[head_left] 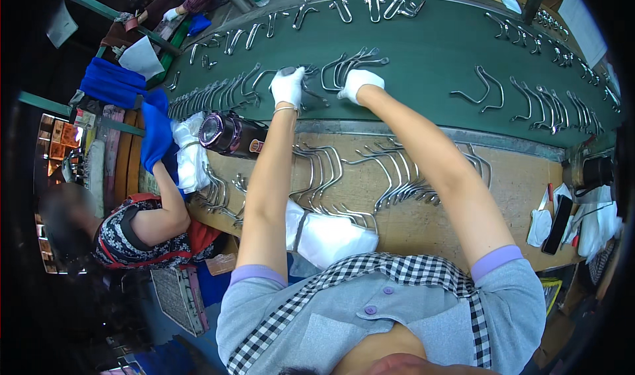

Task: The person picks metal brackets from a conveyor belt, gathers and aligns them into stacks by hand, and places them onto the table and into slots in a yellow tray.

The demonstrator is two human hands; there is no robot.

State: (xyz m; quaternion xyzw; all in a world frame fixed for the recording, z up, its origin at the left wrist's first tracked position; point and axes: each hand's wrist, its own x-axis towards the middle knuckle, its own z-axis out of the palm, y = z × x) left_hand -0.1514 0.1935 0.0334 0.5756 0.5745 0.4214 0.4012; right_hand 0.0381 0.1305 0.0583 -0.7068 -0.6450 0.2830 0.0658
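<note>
My left hand [288, 88], in a white glove, is closed on a curved metal wrench [309, 84] over the green surface [410, 61]. Dark and shiny wrench ends stick out beside its fingers. To its right, my right hand [362, 86], also white-gloved, has its fingers closed at the lower end of a small bunch of bent shiny wrenches [344, 63]. The glove hides how many it grips. Left of my left hand, a long row of similar curved wrenches [215, 96] lies close together on the green surface.
More wrenches [317, 170] lie on the wooden ledge [516, 176] under my forearms, beside a dark flask [231, 135] and a white bundle [334, 239]. Wrench groups [549, 104] lie at right. A co-worker [149, 223] at left holds blue cloth [156, 127].
</note>
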